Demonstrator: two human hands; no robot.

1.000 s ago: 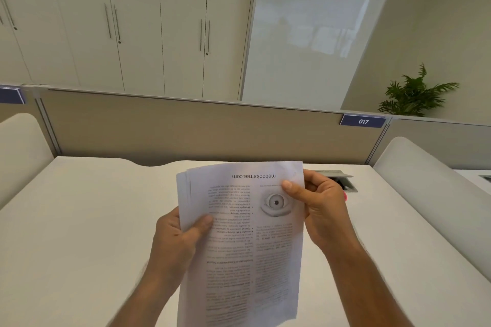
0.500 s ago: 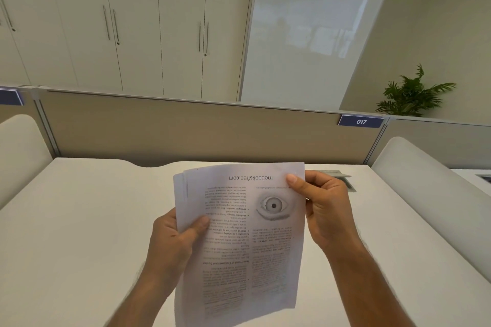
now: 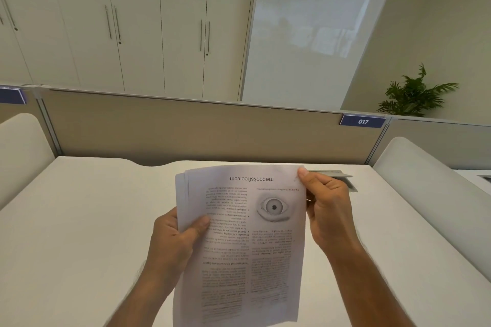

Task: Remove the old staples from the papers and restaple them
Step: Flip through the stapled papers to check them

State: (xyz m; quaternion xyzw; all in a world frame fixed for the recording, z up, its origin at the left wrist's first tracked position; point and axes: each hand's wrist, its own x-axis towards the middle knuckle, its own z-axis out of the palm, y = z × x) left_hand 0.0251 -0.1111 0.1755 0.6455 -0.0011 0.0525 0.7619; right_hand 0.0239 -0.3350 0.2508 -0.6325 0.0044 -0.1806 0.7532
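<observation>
Papers (image 3: 247,241) (printed side up, upside down) at lower centre of frame above the white bench (image 3: 79,220), left hand (image 3: 172,241) gripping one edge, right hand (image 3: 328,210) pinching the top corner.

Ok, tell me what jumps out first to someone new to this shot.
The papers, held up above the desk at centre, with upside-down print and an eye drawing near the top right. The left hand grips their left edge; the right hand pinches the top right corner. Beyond, a 017 tag sits on the partition.
</observation>
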